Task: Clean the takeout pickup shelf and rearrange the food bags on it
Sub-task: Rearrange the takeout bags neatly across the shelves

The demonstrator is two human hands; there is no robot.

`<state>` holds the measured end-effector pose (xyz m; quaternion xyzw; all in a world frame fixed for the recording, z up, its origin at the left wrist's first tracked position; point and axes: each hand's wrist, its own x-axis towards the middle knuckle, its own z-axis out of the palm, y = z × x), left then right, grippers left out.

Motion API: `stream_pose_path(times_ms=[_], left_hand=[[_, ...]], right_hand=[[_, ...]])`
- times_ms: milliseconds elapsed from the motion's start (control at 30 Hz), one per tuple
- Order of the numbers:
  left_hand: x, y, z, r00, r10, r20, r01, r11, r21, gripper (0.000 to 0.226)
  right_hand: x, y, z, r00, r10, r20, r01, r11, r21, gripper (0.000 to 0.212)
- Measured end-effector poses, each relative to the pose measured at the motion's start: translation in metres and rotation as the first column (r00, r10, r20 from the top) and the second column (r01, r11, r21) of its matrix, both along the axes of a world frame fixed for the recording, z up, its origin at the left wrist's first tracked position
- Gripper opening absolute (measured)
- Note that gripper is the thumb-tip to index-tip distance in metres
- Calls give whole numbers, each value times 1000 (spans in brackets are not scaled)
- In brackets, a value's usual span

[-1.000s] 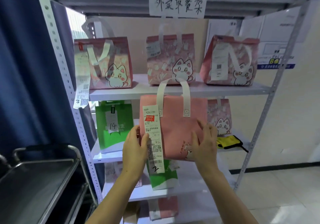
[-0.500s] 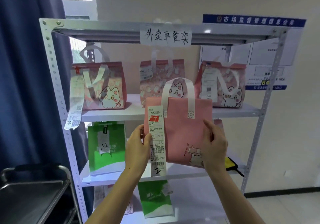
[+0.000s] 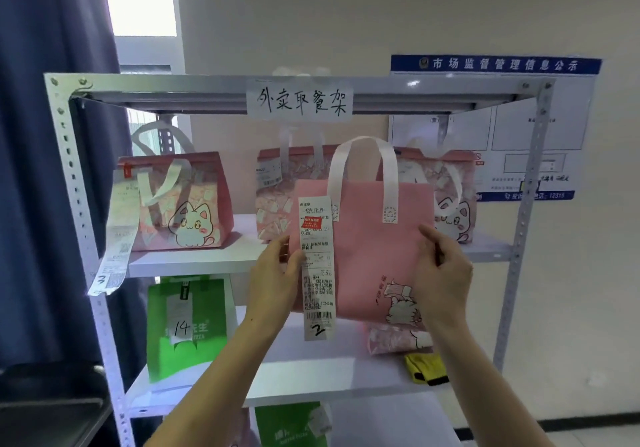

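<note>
I hold a plain pink bag [image 3: 374, 252] with white handles and a long receipt marked 2 in front of the white metal shelf [image 3: 194, 261]. My left hand [image 3: 277, 280] grips its left edge by the receipt. My right hand [image 3: 443, 273] grips its right edge. The bag hangs level with the upper shelf board. Behind it stand three pink cat bags: one at the left [image 3: 180, 201] with a receipt marked 3, one in the middle [image 3: 277, 197] partly hidden, one at the right [image 3: 453, 197] mostly hidden.
On the board below stand a green bag [image 3: 187, 325] marked 14, a small pink cat bag [image 3: 398, 339] and a yellow cloth [image 3: 427, 367]. Another green bag [image 3: 294, 426] sits lower down. A blue curtain [image 3: 41, 169] hangs at the left, above a dark metal cart [image 3: 45, 412].
Both hands have raised the pink bag from the middle board's height up to the upper board. My view has tilted upward with it.
</note>
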<state>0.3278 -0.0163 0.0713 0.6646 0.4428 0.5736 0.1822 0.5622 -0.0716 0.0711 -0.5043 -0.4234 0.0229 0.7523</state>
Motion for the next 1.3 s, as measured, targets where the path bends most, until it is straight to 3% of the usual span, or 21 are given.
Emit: stream_pose_path(times_ms=[433,667,900,1067,1300], left_hand=[[24,35,64,979,-200,49,195,976,96,14],[9,111,70,999,4,42,-9,994,108,10],[-12,183,69,970,242,-25,-242,970,13,39],[-10,195,71,978,207,28,-204,973,-105,56],[-4,199,71,962,262,76,-250,958,-143,49]], right_hand=[[33,7,62,997,-79,-8,80,993,83,26],[40,16,76,991,-133,4,132,988,85,26],[37,15,85,980,-194,49,189,978,87,26],[44,15,83,982,-183,35,180,980,89,25],[51,14,80,976,-208,57,204,977,68,28]])
